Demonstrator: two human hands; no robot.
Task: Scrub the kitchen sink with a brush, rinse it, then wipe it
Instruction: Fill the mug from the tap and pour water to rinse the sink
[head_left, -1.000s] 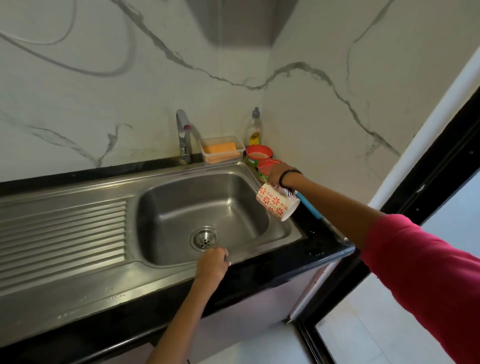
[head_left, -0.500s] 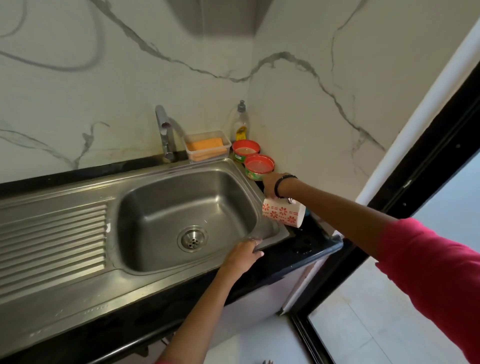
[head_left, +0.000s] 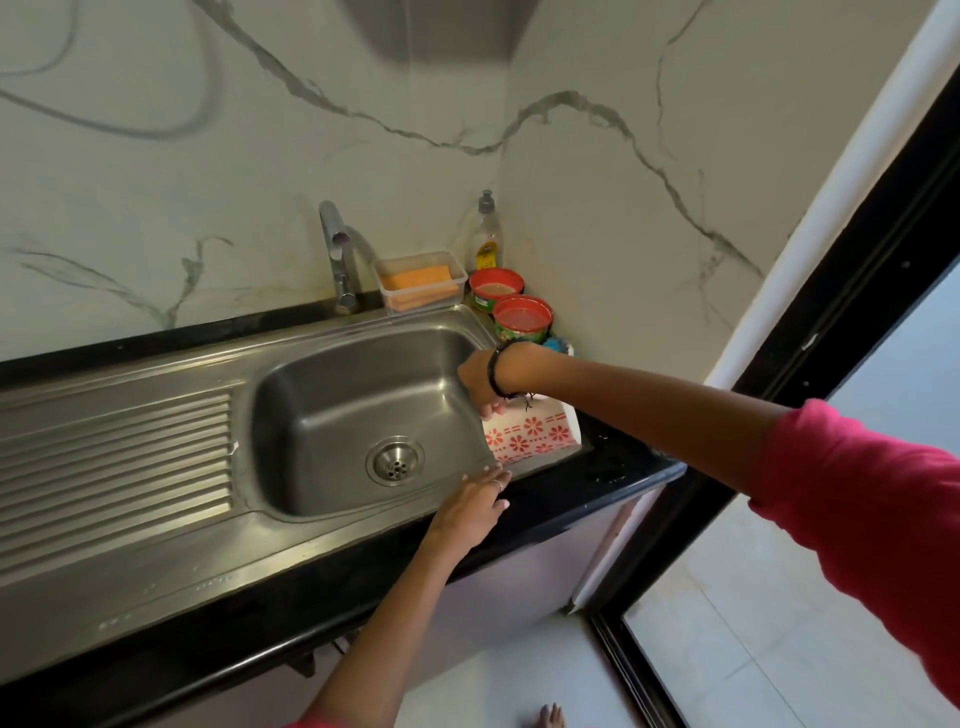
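The steel sink (head_left: 332, 415) sits in a black counter, its drain (head_left: 395, 461) at the bowl's bottom. My right hand (head_left: 480, 376) grips a white cup with red flowers (head_left: 530, 434), tipped on its side over the sink's right rim. My left hand (head_left: 475, 501) rests with straight fingers on the sink's front right rim, just below the cup. A tap (head_left: 337, 254) stands behind the bowl. A blue object (head_left: 558, 344), partly hidden behind my right wrist, lies in the corner. I cannot tell whether it is the brush.
A clear tub with an orange sponge (head_left: 421, 283) stands behind the sink, next to a dish-soap bottle (head_left: 487, 236) and two red-rimmed tubs (head_left: 522, 317). The ribbed drainboard (head_left: 114, 467) lies to the left. The counter ends at right by a black door frame (head_left: 831, 332).
My right hand moved the cup from the right counter edge back over the sink's right rim. My left hand slid right along the front rim and its fingers straightened.
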